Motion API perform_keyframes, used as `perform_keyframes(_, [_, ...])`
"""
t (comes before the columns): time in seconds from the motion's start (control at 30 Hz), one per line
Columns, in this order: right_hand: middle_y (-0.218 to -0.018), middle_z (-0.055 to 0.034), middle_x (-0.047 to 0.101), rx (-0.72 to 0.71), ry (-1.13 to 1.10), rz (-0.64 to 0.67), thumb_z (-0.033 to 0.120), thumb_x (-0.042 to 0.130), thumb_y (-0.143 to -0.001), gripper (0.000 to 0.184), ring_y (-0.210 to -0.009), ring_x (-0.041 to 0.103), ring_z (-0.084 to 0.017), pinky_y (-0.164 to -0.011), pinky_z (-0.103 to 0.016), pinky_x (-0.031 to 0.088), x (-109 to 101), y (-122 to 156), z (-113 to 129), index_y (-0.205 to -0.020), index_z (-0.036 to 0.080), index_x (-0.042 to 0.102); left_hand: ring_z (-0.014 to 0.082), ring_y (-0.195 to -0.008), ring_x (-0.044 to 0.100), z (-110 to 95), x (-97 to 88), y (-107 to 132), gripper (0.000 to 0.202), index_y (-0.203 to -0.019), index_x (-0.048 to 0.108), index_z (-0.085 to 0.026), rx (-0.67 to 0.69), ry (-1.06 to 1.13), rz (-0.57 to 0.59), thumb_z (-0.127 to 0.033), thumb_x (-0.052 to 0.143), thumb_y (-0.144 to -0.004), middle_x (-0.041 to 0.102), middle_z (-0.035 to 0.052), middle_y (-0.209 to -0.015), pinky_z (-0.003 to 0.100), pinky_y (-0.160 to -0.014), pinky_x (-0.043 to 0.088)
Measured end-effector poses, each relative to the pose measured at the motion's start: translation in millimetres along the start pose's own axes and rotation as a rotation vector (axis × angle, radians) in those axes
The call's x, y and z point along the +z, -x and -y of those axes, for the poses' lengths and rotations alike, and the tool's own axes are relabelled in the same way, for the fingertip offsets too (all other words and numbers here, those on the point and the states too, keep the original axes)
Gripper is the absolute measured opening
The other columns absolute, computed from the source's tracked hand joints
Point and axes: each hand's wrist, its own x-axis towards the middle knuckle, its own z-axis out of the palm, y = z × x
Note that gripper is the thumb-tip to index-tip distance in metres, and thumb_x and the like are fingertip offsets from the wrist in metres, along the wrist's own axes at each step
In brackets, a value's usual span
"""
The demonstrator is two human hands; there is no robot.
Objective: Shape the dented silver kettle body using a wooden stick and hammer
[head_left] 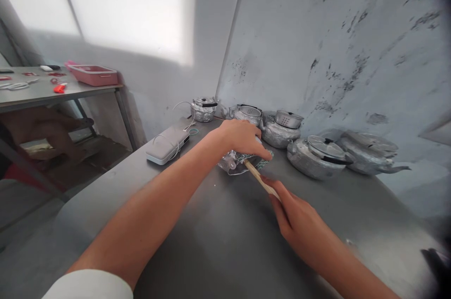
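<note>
My left hand [243, 138] lies palm-down over a small shiny metal piece [232, 162] resting on a green pad [266, 155] on the grey metal table [211, 224], pressing it in place with closed fingers. My right hand [294, 214] grips a thin wooden stick [259, 177]. The stick's far tip reaches under my left fingers, to the metal piece. What exactly the piece is stays partly hidden by my left hand.
Several aluminium kettles [317, 155] stand in a row along the stained wall, another kettle [204, 108] at the corner. A grey case with a white cable [167, 145] lies at the left. Behind stands a second table with a pink tray [93, 74].
</note>
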Motion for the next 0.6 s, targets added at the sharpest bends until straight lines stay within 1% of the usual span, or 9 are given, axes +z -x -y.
perform_keyframes(0.1, [-0.104, -0.0083, 0.072, 0.014, 0.028, 0.027, 0.035, 0.028, -0.105, 0.040, -0.084, 0.072, -0.025, -0.072, -0.038, 0.052, -0.9, -0.4, 1.3, -0.140, 0.027, 0.045, 0.0355, -0.121, 0.059, 0.5, 0.7, -0.7, 0.071, -0.124, 0.069, -0.031, 0.002, 0.003, -0.002, -0.076, 0.061, -0.069, 0.065, 0.0049, -0.137, 0.043, -0.099, 0.047])
perform_keyframes(0.2, [-0.116, -0.0098, 0.070, -0.001, -0.014, -0.012, 0.035, 0.029, -0.105, 0.041, -0.095, 0.071, -0.024, -0.079, -0.038, 0.052, -1.2, -0.9, 3.6, -0.143, 0.027, 0.042, 0.0354, -0.119, 0.060, 1.2, 1.4, -1.8, 0.070, -0.123, 0.070, -0.032, 0.002, 0.012, -0.009, -0.076, 0.061, -0.069, 0.066, 0.0045, -0.134, 0.043, -0.098, 0.047])
perform_keyframes(0.23, [-0.118, -0.0102, 0.070, -0.007, -0.018, -0.019, 0.035, 0.029, -0.105, 0.041, -0.096, 0.071, -0.025, -0.079, -0.039, 0.052, -0.8, -1.1, 4.3, -0.143, 0.027, 0.042, 0.0351, -0.118, 0.060, 1.5, 1.6, -2.1, 0.070, -0.122, 0.071, -0.032, 0.002, 0.015, -0.009, -0.076, 0.061, -0.069, 0.066, 0.0044, -0.133, 0.043, -0.098, 0.047])
perform_keyframes(0.33, [-0.109, -0.0099, 0.072, 0.003, 0.003, 0.010, 0.034, 0.028, -0.105, 0.042, -0.087, 0.071, -0.026, -0.073, -0.039, 0.050, 1.2, -2.0, 5.6, -0.143, 0.025, 0.044, 0.0344, -0.119, 0.059, 2.1, 2.3, -3.3, 0.071, -0.124, 0.070, -0.033, 0.003, 0.014, -0.004, -0.077, 0.062, -0.068, 0.066, 0.0043, -0.135, 0.042, -0.099, 0.046])
perform_keyframes(0.37, [-0.109, -0.0097, 0.072, 0.006, -0.002, 0.007, 0.034, 0.028, -0.105, 0.042, -0.086, 0.071, -0.025, -0.072, -0.038, 0.050, 1.8, -2.3, 5.8, -0.144, 0.025, 0.043, 0.0343, -0.119, 0.059, 2.3, 2.6, -3.7, 0.072, -0.125, 0.069, -0.033, 0.003, 0.012, -0.004, -0.077, 0.061, -0.068, 0.065, 0.0045, -0.135, 0.042, -0.100, 0.046])
perform_keyframes(0.47, [-0.119, -0.0108, 0.070, 0.002, -0.030, -0.041, 0.035, 0.028, -0.106, 0.043, -0.091, 0.070, -0.024, -0.074, -0.037, 0.050, 2.5, -2.8, 6.2, -0.146, 0.026, 0.041, 0.0348, -0.119, 0.059, 2.7, 3.3, -4.9, 0.073, -0.124, 0.070, -0.033, 0.005, 0.009, -0.011, -0.078, 0.061, -0.068, 0.066, 0.0043, -0.134, 0.044, -0.100, 0.046])
perform_keyframes(0.6, [-0.104, -0.0088, 0.072, 0.013, 0.006, 0.011, 0.034, 0.027, -0.106, 0.043, -0.082, 0.069, -0.025, -0.071, -0.038, 0.049, 1.8, -2.7, 6.6, -0.143, 0.026, 0.044, 0.0349, -0.118, 0.060, 2.6, 3.7, -5.6, 0.072, -0.123, 0.070, -0.033, 0.001, 0.008, -0.010, -0.078, 0.060, -0.068, 0.066, 0.0037, -0.134, 0.045, -0.099, 0.047])
